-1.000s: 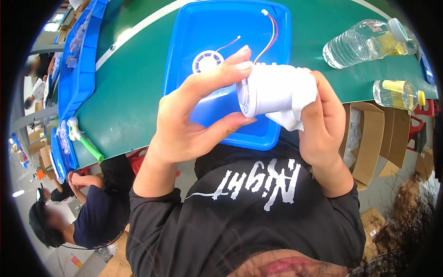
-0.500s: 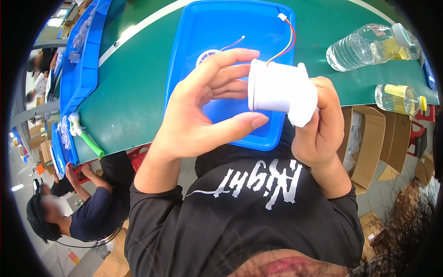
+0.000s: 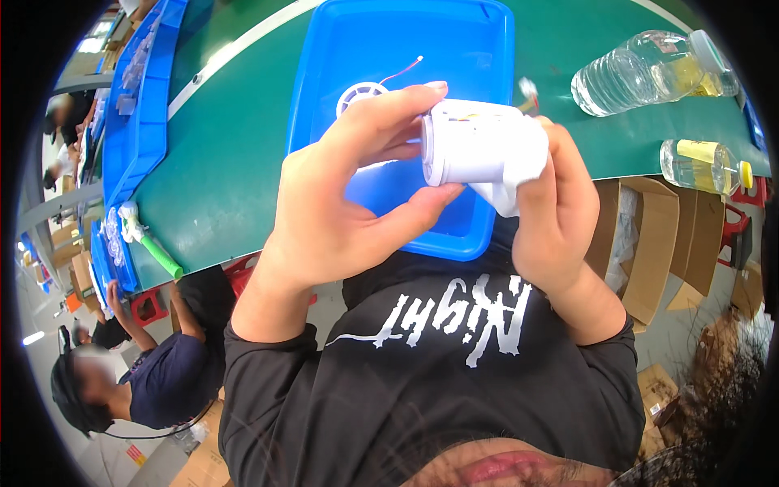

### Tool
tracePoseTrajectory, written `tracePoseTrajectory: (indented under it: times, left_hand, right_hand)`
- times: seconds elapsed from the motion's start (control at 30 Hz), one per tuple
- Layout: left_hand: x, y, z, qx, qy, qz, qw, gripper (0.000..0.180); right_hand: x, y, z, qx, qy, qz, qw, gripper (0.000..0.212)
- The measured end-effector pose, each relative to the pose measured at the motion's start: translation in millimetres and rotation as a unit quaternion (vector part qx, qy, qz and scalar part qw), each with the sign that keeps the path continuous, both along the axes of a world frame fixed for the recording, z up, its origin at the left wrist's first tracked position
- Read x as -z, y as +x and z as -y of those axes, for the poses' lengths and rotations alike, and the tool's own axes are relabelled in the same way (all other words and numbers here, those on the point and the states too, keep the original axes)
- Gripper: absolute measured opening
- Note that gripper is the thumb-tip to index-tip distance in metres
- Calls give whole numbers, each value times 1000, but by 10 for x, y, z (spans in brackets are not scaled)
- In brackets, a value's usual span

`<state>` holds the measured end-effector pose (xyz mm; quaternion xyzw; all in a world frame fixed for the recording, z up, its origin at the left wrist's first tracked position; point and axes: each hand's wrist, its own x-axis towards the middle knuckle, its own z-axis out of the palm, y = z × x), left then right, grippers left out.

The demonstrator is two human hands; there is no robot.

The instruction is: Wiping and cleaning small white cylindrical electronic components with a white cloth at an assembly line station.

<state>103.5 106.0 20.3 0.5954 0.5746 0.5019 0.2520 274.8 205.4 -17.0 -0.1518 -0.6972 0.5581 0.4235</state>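
Note:
A white cylindrical plastic housing is held over the blue tray, lying on its side with its ringed end toward the left. My left hand grips that end between thumb and fingertips. At the other end, my right hand has its fingers closed on the housing, where a white piece hangs down; I cannot tell whether it is cloth or plastic. A blurred connector with coloured wires sticks out behind the right end. Inside the tray, a white spoked round part with a thin red lead is partly hidden by my left hand.
On the green table, a large clear bottle and a smaller yellow-capped bottle lie at the right. Blue bins and a green-handled brush are at the left. A co-worker sits left; open cardboard boxes stand right.
The housing has shifted slightly left and up and has turned, and its wires have swung from above it to behind its right end. My left thumb and fingers have closed onto its ringed end.

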Motion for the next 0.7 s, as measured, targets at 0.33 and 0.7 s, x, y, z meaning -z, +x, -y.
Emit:
tracePoseTrajectory:
  times: [0.33, 0.7]
  left_hand:
    - [146, -146, -23, 13, 113, -127, 985, 49]
    - [176, -140, 56, 19, 82, -73, 994, 86]
  right_hand:
    - [87, 14, -355, -174, -530, -152, 816, 61]
    - [-45, 24, -342, -10, 242, 8, 970, 51]
